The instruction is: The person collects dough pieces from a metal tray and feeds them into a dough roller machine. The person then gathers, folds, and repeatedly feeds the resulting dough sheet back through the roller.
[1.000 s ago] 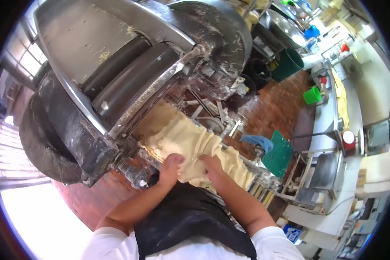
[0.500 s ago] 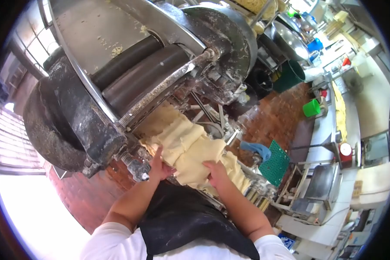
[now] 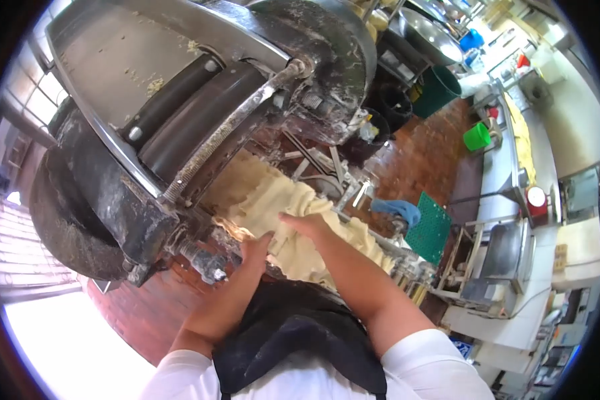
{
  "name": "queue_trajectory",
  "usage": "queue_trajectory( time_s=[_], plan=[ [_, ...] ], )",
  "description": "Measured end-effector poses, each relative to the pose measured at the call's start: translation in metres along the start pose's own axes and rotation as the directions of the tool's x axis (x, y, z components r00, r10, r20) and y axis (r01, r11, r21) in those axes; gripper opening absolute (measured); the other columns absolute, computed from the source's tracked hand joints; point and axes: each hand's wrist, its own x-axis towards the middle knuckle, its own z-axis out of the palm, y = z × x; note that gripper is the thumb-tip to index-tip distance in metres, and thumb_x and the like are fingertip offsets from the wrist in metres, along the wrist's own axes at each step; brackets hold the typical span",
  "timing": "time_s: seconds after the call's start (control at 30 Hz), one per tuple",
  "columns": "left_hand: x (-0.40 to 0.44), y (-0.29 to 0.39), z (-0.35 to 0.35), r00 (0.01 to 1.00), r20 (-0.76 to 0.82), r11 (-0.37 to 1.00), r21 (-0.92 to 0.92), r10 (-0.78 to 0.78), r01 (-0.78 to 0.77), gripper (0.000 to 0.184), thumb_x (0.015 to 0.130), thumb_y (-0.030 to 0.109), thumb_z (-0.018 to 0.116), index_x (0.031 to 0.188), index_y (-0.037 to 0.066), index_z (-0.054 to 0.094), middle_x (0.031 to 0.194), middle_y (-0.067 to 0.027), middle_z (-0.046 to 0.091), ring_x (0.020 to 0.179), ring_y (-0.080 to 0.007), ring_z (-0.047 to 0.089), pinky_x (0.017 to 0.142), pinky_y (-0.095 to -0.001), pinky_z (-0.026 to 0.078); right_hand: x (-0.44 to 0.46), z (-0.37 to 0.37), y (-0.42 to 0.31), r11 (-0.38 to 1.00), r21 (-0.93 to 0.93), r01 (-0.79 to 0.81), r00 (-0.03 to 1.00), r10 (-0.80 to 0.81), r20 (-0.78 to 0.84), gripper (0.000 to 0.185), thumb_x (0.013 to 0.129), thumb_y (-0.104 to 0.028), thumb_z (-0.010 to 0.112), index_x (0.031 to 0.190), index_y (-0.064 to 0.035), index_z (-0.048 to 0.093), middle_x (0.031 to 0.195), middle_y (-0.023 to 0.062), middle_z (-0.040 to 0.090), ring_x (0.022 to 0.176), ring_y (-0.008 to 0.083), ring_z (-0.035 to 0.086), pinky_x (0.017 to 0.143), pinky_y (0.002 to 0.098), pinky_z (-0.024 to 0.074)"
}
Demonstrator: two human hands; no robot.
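Folded, layered pale dough (image 3: 293, 247) lies below the machine's rollers (image 3: 197, 120), its surface wrinkled. My left hand (image 3: 256, 249) is at the near left edge of the dough, with its thumb up; its other fingers are hidden at the dough's edge. My right hand (image 3: 305, 227) reaches over the middle of the dough, thumb side toward the machine, and its remaining fingertips are tucked out of sight against the dough. Whether either hand grips a fold cannot be made out.
The large dough-rolling machine (image 3: 113, 200) fills the left, its metal tray (image 3: 127, 60) dotted with crumbs. To the right are a green crate (image 3: 428, 228), a blue cloth (image 3: 397, 209), a bright green bucket (image 3: 477, 137) and a long counter (image 3: 543, 167) with yellow dough.
My right hand has moved up and left over the dough, closer to my left hand, which has shifted slightly right. The dough's top layer is more bunched. The camera view has also shifted.
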Motion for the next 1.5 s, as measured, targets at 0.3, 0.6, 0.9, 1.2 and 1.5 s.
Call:
queue_trajectory(
  time_s=[0.3, 0.6, 0.9, 1.2, 1.5],
  plan=[
    [0.029, 0.004, -0.025, 0.959, 0.248, 0.821, -0.513, -0.137, 0.250, 0.044, 0.082, 0.044, 0.063, 0.105, 0.007, 0.061, 0.098, -0.0079, 0.065, 0.080, -0.0243, 0.063, 0.063, -0.0357, 0.053, -0.028, 0.002, 0.033, 0.935, 0.171, 0.310, 0.921, -0.250, -0.300, 0.051, 0.067, -0.027, 0.075, 0.104, 0.0060, 0.063, 0.090, 0.0169, 0.067, 0.077, 0.0261, 0.066, 0.070, 0.0368, 0.0524],
    [0.071, -0.002, -0.054, 0.949, 0.297, 0.524, -0.793, -0.110, 0.309, 0.056, 0.085, 0.056, 0.050, 0.110, 0.008, 0.062, 0.106, -0.0074, 0.066, 0.099, -0.0260, 0.063, 0.086, -0.0419, 0.052, -0.120, -0.054, 0.044, 0.744, 0.597, 0.300, 0.954, -0.246, -0.173, 0.041, 0.078, -0.006, 0.067, 0.117, -0.0006, 0.055, 0.101, 0.0105, 0.064, 0.087, 0.0220, 0.063, 0.077, 0.0349, 0.0514],
    [0.030, 0.006, -0.009, 0.911, 0.290, 0.814, -0.423, -0.294, 0.398, 0.037, 0.086, 0.029, 0.063, 0.114, 0.006, 0.058, 0.110, -0.0104, 0.064, 0.099, -0.0280, 0.063, 0.086, -0.0421, 0.052, -0.138, -0.086, 0.102, 0.741, 0.602, 0.297, 0.955, -0.244, -0.172, 0.039, 0.079, -0.005, 0.066, 0.116, -0.0016, 0.055, 0.103, 0.0086, 0.064, 0.089, 0.0190, 0.063, 0.077, 0.0325, 0.0507],
    [-0.025, -0.029, 0.016, 0.887, 0.237, 0.863, -0.233, -0.396, 0.448, 0.040, 0.084, 0.025, 0.069, 0.114, 0.004, 0.053, 0.101, -0.0122, 0.063, 0.079, -0.0279, 0.065, 0.058, -0.0389, 0.056, -0.156, -0.124, 0.136, 0.698, 0.660, 0.279, 0.960, -0.186, -0.209, 0.038, 0.079, -0.006, 0.065, 0.115, -0.0012, 0.055, 0.097, 0.0079, 0.062, 0.086, 0.0203, 0.062, 0.076, 0.0340, 0.0511],
    [-0.029, -0.051, 0.014, 0.853, 0.289, 0.873, -0.094, -0.436, 0.478, 0.043, 0.087, 0.031, 0.065, 0.117, 0.005, 0.048, 0.096, -0.0151, 0.059, 0.066, -0.0299, 0.062, 0.053, -0.0392, 0.056, -0.193, -0.145, 0.176, 0.726, 0.622, 0.294, 0.945, -0.126, -0.300, 0.039, 0.075, -0.007, 0.069, 0.111, 0.0007, 0.058, 0.100, 0.0086, 0.064, 0.087, 0.0187, 0.062, 0.077, 0.0331, 0.0498]
  ],
)
